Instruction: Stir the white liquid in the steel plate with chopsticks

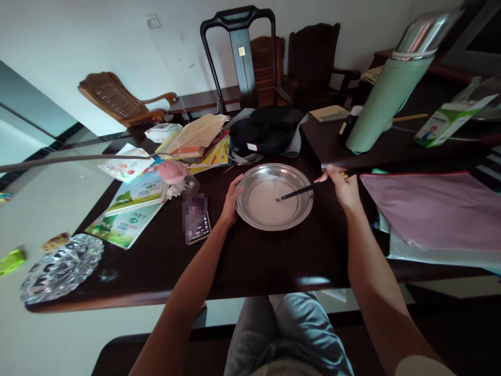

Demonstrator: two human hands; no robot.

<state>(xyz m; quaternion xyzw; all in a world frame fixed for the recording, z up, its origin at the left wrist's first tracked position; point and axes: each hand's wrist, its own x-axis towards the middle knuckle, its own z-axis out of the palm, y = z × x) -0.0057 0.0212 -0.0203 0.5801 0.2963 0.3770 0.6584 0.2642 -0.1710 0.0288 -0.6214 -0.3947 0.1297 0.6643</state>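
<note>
A round metal basin point(274, 225) stands on the dark table, with a pale, whitish layer covering its bottom. My left hand point(232, 199) grips the basin's left rim, fingers on the outside and thumb near the edge. In my right hand point(341, 185), closed, is a pair of black chopsticks point(303, 191) with gold bands near the upper ends. They slant down to the left across the right rim. Their tips are over the middle of the basin, near the pale layer; I cannot tell whether they touch it.
Left of the basin lie a phone point(197, 218), a pink object point(173, 171), booklets point(135, 194) and a glass dish point(64, 269). Behind are a paper stack point(201, 137) and a black bag point(268, 130). A green thermos point(391, 94) and a pink cloth point(434, 209) are at right.
</note>
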